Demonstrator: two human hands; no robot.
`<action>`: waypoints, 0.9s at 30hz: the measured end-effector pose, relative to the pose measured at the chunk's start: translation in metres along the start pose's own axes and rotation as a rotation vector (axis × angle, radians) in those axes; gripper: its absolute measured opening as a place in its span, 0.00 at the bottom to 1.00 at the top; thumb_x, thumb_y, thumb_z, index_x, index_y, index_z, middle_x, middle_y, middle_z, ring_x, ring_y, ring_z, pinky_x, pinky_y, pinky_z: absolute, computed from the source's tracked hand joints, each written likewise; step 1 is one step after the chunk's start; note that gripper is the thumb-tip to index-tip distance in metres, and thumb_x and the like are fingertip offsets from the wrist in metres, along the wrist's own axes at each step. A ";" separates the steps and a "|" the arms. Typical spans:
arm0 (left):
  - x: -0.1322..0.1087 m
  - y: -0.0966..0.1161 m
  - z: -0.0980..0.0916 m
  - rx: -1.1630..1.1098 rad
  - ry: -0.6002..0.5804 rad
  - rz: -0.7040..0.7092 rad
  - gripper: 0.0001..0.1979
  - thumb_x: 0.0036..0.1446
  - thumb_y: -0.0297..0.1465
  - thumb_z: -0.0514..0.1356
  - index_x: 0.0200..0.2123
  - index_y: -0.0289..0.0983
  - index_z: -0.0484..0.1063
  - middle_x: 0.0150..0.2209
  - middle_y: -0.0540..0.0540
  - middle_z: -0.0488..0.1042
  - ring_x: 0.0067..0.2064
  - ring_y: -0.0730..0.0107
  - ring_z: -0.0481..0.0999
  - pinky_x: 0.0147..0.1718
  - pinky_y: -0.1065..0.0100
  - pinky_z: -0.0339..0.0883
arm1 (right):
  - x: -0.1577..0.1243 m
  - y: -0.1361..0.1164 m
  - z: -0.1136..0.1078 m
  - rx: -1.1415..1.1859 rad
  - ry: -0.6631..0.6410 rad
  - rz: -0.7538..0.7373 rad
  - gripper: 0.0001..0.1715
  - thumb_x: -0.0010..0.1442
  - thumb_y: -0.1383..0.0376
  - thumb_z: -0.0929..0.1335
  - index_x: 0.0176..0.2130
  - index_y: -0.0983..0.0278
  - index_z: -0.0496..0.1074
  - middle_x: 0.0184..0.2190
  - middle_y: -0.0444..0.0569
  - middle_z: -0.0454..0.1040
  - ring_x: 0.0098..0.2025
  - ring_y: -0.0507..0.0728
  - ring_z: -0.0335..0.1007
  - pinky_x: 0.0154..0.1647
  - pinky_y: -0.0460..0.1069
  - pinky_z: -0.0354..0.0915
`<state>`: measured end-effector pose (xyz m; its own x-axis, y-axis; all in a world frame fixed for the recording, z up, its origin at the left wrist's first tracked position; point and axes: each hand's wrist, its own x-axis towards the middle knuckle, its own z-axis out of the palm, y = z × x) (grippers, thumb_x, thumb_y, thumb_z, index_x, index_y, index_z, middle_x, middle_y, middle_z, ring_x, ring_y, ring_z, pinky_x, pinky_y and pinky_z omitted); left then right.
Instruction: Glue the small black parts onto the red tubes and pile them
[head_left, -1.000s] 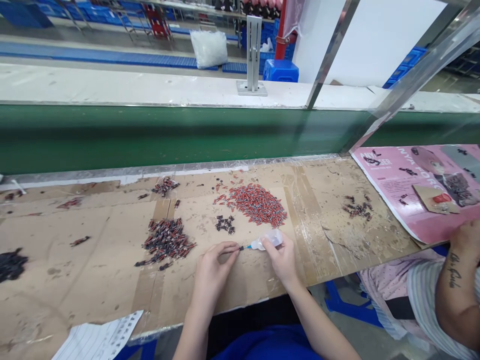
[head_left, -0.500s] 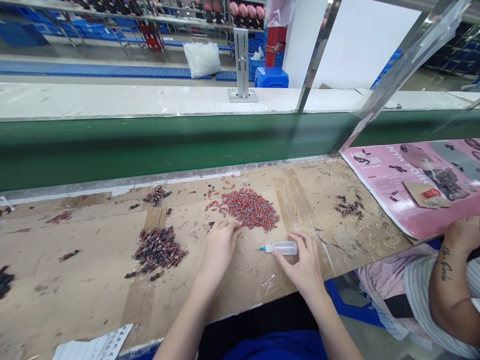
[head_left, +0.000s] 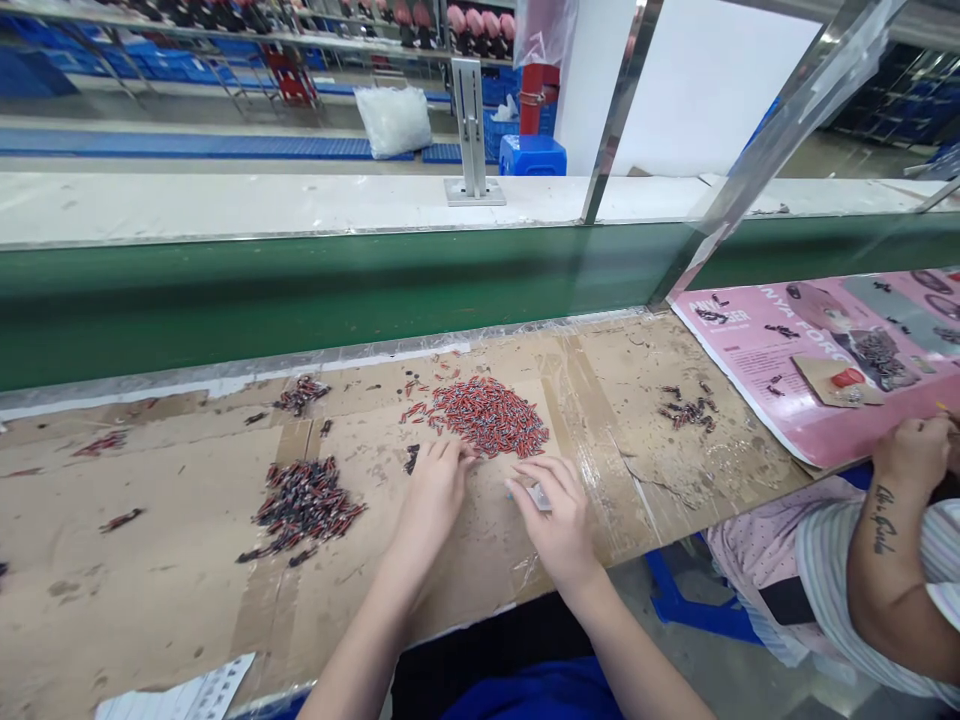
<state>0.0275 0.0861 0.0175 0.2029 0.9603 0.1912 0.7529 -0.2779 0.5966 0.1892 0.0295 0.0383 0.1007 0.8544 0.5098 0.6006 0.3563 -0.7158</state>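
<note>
My left hand (head_left: 436, 487) is at the lower left edge of a pile of small red-and-silver parts (head_left: 491, 415), thumb and fingertips pinched together. What it pinches is too small to make out. My right hand (head_left: 556, 510) hovers just right of it, thumb and fingers apart and nothing visible between them. Beneath that hand lies a clear plastic squeeze bottle (head_left: 540, 497), mostly hidden by the fingers. A few black pieces (head_left: 412, 458) lie against the left hand's outer side. Farther left is a heap of black-and-red parts (head_left: 307, 508).
Cardboard (head_left: 172, 570) covers the bench. Smaller clusters of dark parts (head_left: 688, 408) lie to the right and a dark-and-red cluster (head_left: 301, 394) at back left. A green-sided ledge (head_left: 300, 290) runs behind. At right, a co-worker's hand (head_left: 911, 462) is by a pink poster (head_left: 795, 400).
My right hand has let go of the squeeze bottle and shifted left, toward my left hand. The left hand stays pinched by the pile. The camera view has turned slightly right.
</note>
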 end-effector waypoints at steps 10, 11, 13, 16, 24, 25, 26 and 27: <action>-0.052 -0.005 -0.018 -0.196 0.142 -0.081 0.14 0.60 0.43 0.56 0.39 0.41 0.75 0.38 0.44 0.79 0.41 0.59 0.76 0.39 0.60 0.71 | 0.009 -0.004 0.029 0.277 -0.185 0.121 0.10 0.66 0.65 0.65 0.36 0.62 0.76 0.33 0.49 0.77 0.38 0.56 0.73 0.40 0.50 0.70; -0.057 -0.007 -0.014 -0.157 0.172 -0.095 0.15 0.60 0.44 0.56 0.40 0.40 0.75 0.38 0.43 0.79 0.41 0.58 0.76 0.40 0.59 0.71 | 0.008 -0.004 0.029 0.284 -0.173 0.150 0.10 0.66 0.66 0.65 0.37 0.62 0.76 0.34 0.49 0.77 0.38 0.56 0.74 0.39 0.49 0.70; -0.064 -0.010 -0.005 -0.075 0.212 -0.112 0.17 0.60 0.45 0.56 0.40 0.40 0.76 0.38 0.42 0.78 0.41 0.56 0.75 0.42 0.56 0.70 | 0.006 -0.003 0.027 0.298 -0.166 0.193 0.09 0.65 0.66 0.65 0.37 0.62 0.75 0.35 0.50 0.76 0.38 0.56 0.74 0.38 0.49 0.70; -0.068 -0.010 0.006 -0.013 0.213 -0.095 0.16 0.62 0.42 0.54 0.39 0.39 0.76 0.37 0.42 0.77 0.41 0.56 0.74 0.42 0.56 0.70 | 0.005 -0.005 0.025 0.309 -0.179 0.213 0.09 0.65 0.67 0.65 0.37 0.62 0.76 0.36 0.50 0.77 0.40 0.56 0.74 0.42 0.50 0.71; -0.064 -0.008 0.002 -0.082 0.213 -0.081 0.15 0.66 0.37 0.48 0.36 0.39 0.72 0.33 0.44 0.76 0.37 0.61 0.75 0.37 0.61 0.70 | 0.003 -0.016 0.024 0.337 -0.218 0.272 0.08 0.64 0.65 0.65 0.38 0.62 0.75 0.35 0.49 0.77 0.37 0.55 0.75 0.39 0.48 0.72; -0.065 -0.007 0.001 -0.067 0.225 -0.085 0.16 0.67 0.37 0.47 0.36 0.39 0.72 0.33 0.44 0.76 0.37 0.61 0.75 0.38 0.61 0.70 | 0.003 -0.016 0.024 0.338 -0.230 0.277 0.08 0.64 0.65 0.65 0.38 0.62 0.75 0.35 0.49 0.77 0.38 0.55 0.75 0.40 0.49 0.72; -0.067 -0.005 0.000 -0.045 0.241 -0.085 0.17 0.67 0.38 0.46 0.36 0.39 0.71 0.34 0.44 0.76 0.38 0.60 0.75 0.39 0.60 0.70 | 0.002 -0.016 0.023 0.336 -0.237 0.280 0.09 0.64 0.65 0.65 0.38 0.62 0.75 0.36 0.49 0.77 0.38 0.55 0.75 0.40 0.49 0.72; -0.069 -0.003 0.000 -0.018 0.256 -0.083 0.17 0.67 0.39 0.46 0.37 0.39 0.71 0.35 0.43 0.76 0.39 0.60 0.75 0.39 0.60 0.70 | 0.002 -0.016 0.023 0.331 -0.239 0.284 0.09 0.64 0.65 0.65 0.38 0.62 0.75 0.36 0.49 0.78 0.39 0.55 0.75 0.41 0.49 0.72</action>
<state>0.0116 0.0209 0.0027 -0.0261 0.9435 0.3304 0.7486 -0.2006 0.6319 0.1616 0.0344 0.0400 0.0157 0.9841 0.1768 0.2880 0.1649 -0.9433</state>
